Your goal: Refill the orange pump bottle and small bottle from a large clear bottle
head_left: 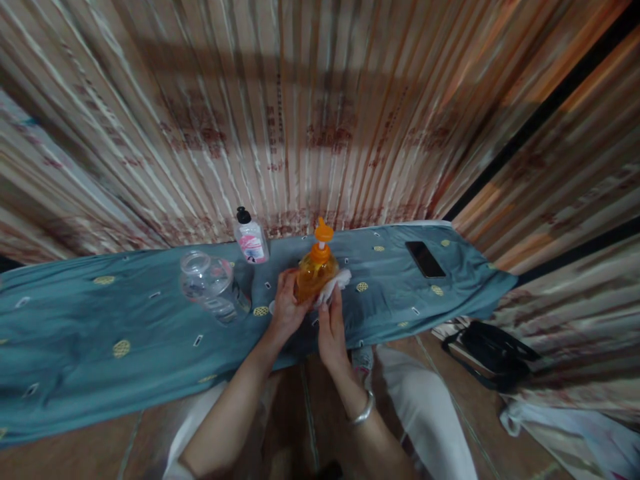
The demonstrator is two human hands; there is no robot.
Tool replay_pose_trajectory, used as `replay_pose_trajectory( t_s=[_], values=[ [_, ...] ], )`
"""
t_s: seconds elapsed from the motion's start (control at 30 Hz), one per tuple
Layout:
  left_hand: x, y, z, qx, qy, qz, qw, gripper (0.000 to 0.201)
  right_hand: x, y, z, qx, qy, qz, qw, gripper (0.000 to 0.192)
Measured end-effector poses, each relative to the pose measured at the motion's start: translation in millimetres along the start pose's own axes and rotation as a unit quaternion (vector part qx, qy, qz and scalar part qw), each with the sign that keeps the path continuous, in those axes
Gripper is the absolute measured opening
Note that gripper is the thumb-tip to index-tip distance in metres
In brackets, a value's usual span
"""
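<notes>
The orange pump bottle is clasped by the left hand while a white cloth, partly hidden behind it, is pinched against it by the right hand.

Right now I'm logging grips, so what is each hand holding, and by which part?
The left hand grips the orange pump bottle around its lower body. The right hand pinches a white cloth against the bottle's side.

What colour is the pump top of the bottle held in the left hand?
Orange, seen in the head view: pump top on the amber bottle.
</notes>
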State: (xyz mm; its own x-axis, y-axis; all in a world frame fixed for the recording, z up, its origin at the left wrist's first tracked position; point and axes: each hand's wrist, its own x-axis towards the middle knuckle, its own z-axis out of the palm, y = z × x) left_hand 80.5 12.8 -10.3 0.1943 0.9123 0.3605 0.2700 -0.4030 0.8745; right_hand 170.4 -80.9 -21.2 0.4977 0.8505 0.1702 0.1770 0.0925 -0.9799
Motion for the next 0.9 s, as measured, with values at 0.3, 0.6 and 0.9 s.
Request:
replay_pose_trajectory(
  t_s=[0.3, 0.6, 0.9],
  values=[
    [-19, 2, 5.3, -0.028, -0.033, 0.011, 0.999, 0.055, 48, -41, -7, 0.011, -0.032, -0.096, 0.995, 0.076],
    [-11, 1, 16.6, -0.047, -0.040, -0.013, 0.998, 0.064, 48, 22, -19, 0.050, -0.003, 0.060, 0.997, 0.095],
    [17, -2, 10.3, -0.064, -0.066, -0.039, 0.995, 0.093, 15, -25, -33, 0.005, -0.015, -0.048, 0.999, 0.069]
  ],
)
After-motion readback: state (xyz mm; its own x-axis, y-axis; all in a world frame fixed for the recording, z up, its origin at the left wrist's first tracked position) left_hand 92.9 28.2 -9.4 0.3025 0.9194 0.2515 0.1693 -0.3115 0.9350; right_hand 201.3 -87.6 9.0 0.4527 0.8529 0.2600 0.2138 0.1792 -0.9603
